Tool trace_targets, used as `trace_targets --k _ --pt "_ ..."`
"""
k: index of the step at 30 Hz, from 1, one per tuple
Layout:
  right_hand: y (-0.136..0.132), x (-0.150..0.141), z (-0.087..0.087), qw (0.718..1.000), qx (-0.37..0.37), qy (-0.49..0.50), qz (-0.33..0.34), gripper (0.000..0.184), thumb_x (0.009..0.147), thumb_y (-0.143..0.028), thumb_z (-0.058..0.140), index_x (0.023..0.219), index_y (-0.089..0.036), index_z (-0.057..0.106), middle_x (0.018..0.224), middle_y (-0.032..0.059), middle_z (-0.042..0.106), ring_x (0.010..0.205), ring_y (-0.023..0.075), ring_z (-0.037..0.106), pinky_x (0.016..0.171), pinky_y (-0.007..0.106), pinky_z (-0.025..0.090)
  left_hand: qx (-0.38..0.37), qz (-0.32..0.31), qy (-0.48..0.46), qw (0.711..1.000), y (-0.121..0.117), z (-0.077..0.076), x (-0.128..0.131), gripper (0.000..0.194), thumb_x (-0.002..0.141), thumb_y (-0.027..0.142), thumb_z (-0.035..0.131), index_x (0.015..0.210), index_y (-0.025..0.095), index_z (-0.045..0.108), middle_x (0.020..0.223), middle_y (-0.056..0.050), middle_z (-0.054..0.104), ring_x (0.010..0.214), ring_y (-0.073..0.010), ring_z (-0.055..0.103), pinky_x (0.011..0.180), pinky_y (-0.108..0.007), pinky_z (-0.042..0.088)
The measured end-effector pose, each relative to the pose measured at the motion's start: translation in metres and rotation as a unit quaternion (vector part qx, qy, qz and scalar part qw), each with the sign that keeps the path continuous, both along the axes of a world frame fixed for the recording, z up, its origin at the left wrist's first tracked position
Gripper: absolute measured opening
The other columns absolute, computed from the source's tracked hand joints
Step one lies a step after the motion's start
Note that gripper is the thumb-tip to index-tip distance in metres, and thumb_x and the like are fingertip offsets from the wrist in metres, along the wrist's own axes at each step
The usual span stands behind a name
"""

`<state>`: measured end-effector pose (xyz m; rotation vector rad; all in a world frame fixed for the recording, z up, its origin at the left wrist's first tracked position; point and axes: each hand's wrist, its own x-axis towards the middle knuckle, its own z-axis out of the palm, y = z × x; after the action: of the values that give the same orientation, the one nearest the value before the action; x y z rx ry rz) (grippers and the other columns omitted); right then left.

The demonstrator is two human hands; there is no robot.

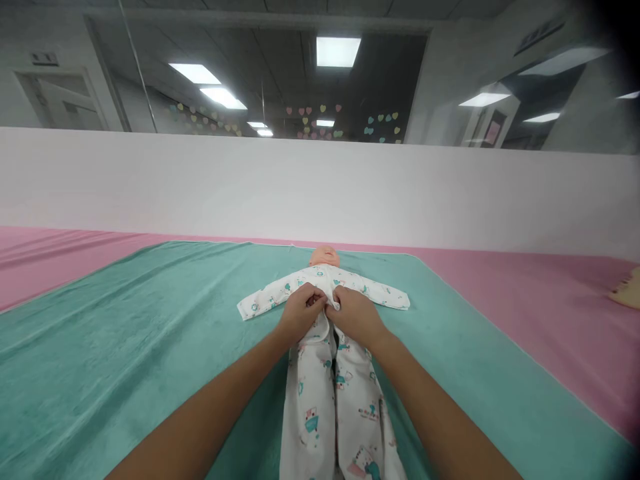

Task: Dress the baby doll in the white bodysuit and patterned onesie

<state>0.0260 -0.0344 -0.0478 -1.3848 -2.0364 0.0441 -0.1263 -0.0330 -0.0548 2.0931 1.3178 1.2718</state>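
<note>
A baby doll (324, 256) lies on its back, its head pointing away from me. It wears a white printed baby top (273, 293) with both sleeves spread out to the sides. White printed trousers (313, 400) with long legs stretch toward me below the top. My left hand (304, 309) is closed on the front of the top at the doll's middle. Close beside it, my right hand (354, 312) pinches the cloth of the same top. The fingertips nearly meet, and whatever small fastening may lie between them is hidden.
A green blanket (125, 347) lies under the doll, over a pink cloth (550, 320). Behind them stands a low white wall (300, 190) with a mirror or glass (290, 80) above it. A yellowish object (627, 290) sits at the far right edge.
</note>
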Motion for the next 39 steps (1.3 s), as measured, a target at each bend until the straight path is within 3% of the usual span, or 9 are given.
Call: trace_targets --k 5,10,15,19,24,27,32,39 --pt "-0.007 0.005 0.009 0.997 -0.068 -0.041 -0.002 0.027 0.074 -0.025 0.050 0.051 -0.021 0.037 0.049 -0.0006 0.047 0.048 0.0123 0.034 0.050 0.028 0.019 -0.012 -0.057 -0.005 0.998 0.001 0.004 -0.004 0.011 0.076 0.025 0.055 0.067 0.018 0.056 0.076 0.001 0.051 0.069 -0.0113 0.046 0.063 -0.022 0.037" --pt "-0.004 0.016 0.012 0.986 -0.146 0.052 0.063 0.025 0.070 -0.030 0.056 0.052 -0.021 0.042 0.048 -0.0032 0.048 0.047 0.0111 0.040 0.046 0.025 0.024 -0.063 -0.091 0.002 0.994 0.001 0.011 -0.013 0.011 0.072 0.029 0.060 0.074 0.019 0.061 0.082 0.000 0.051 0.069 -0.0117 0.046 0.062 -0.023 0.039" --pt "0.001 0.028 0.009 0.923 -0.295 0.205 0.140 0.021 0.076 -0.040 0.052 0.070 -0.020 0.053 0.049 -0.0038 0.054 0.039 0.0099 0.043 0.042 0.023 0.033 -0.088 -0.115 -0.003 0.989 -0.001 0.013 -0.015 0.009 0.070 0.027 0.062 0.070 0.018 0.059 0.085 -0.001 0.050 0.071 -0.0116 0.046 0.064 -0.023 0.039" --pt "0.002 0.033 0.008 0.903 -0.317 0.231 0.174 0.027 0.075 -0.045 0.055 0.071 -0.018 0.056 0.052 -0.0023 0.055 0.039 0.0078 0.041 0.042 0.021 0.033 -0.082 -0.111 -0.036 0.990 -0.005 0.014 -0.012 0.012 0.070 0.029 0.063 0.068 0.018 0.060 0.084 0.000 0.050 0.072 -0.0108 0.046 0.065 -0.022 0.039" --pt "0.006 0.039 0.006 0.857 -0.345 0.319 0.213 0.031 0.074 -0.046 0.059 0.071 -0.016 0.055 0.055 -0.0013 0.055 0.040 0.0051 0.034 0.041 0.020 0.029 -0.192 -0.103 -0.115 0.969 -0.013 0.022 -0.008 0.023 0.071 0.040 0.061 0.076 0.017 0.058 0.061 0.005 0.045 0.049 -0.0070 0.037 0.046 -0.020 0.031" --pt "0.007 0.037 0.004 0.831 -0.339 0.385 0.215 0.029 0.074 -0.045 0.061 0.071 -0.017 0.055 0.052 -0.0039 0.049 0.039 0.0043 0.030 0.038 0.019 0.023 -0.209 -0.114 -0.147 0.960 -0.016 0.026 -0.005 0.027 0.069 0.043 0.063 0.075 0.017 0.058 0.055 0.006 0.042 0.045 -0.0056 0.033 0.042 -0.019 0.026" --pt "0.004 0.024 0.004 0.846 -0.284 0.405 0.200 0.027 0.072 -0.044 0.063 0.073 -0.018 0.057 0.052 -0.0047 0.045 0.042 0.0047 0.030 0.038 0.019 0.018 -0.200 -0.122 -0.186 0.954 -0.014 0.023 -0.003 0.021 0.070 0.037 0.062 0.071 0.016 0.060 0.053 0.006 0.039 0.046 -0.0047 0.030 0.043 -0.018 0.022" --pt "0.003 0.020 0.003 0.858 -0.299 0.372 0.189 0.031 0.076 -0.048 0.056 0.072 -0.018 0.057 0.054 -0.0037 0.049 0.040 0.0047 0.031 0.037 0.019 0.019 -0.207 -0.123 -0.206 0.949 -0.012 0.017 0.002 0.018 0.071 0.033 0.059 0.069 0.015 0.057 0.053 0.006 0.040 0.046 -0.0050 0.029 0.044 -0.019 0.023"
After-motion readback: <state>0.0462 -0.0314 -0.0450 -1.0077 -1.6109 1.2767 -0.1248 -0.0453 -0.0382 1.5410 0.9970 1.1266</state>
